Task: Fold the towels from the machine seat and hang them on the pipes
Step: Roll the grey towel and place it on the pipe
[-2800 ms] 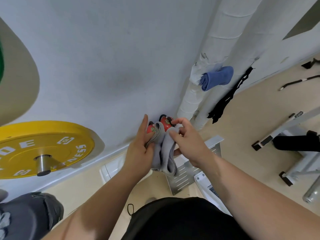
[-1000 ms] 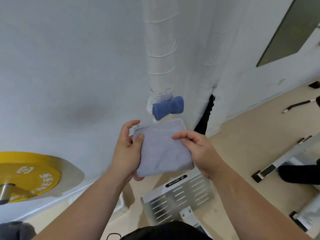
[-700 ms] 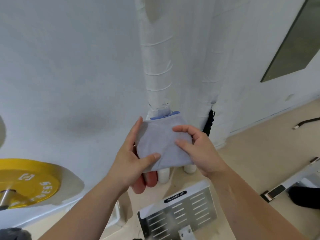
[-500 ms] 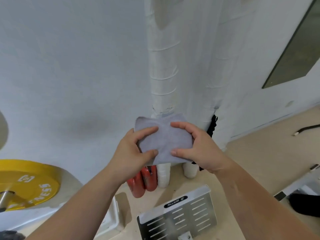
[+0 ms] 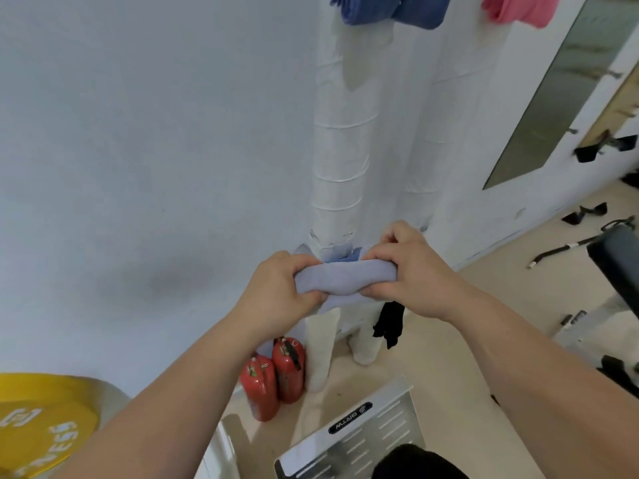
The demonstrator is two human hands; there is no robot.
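Clamped by left grip [image 5: 280, 288] and right grip [image 5: 411, 271]: rolled pale-blue cloth towel [image 5: 345, 278], just before white taped pipe [image 5: 340, 167]. Best draped level, fold tight.

Your towel [image 5: 345, 281] is a plain pale grey-blue, and the wrapped pipes [image 5: 340, 160] are white. You also have a darker blue towel [image 5: 390, 8] and a pink cloth [image 5: 515, 8], two red extinguishers [image 5: 288, 371], and a yellow plate [image 5: 38, 423] with white lettering.
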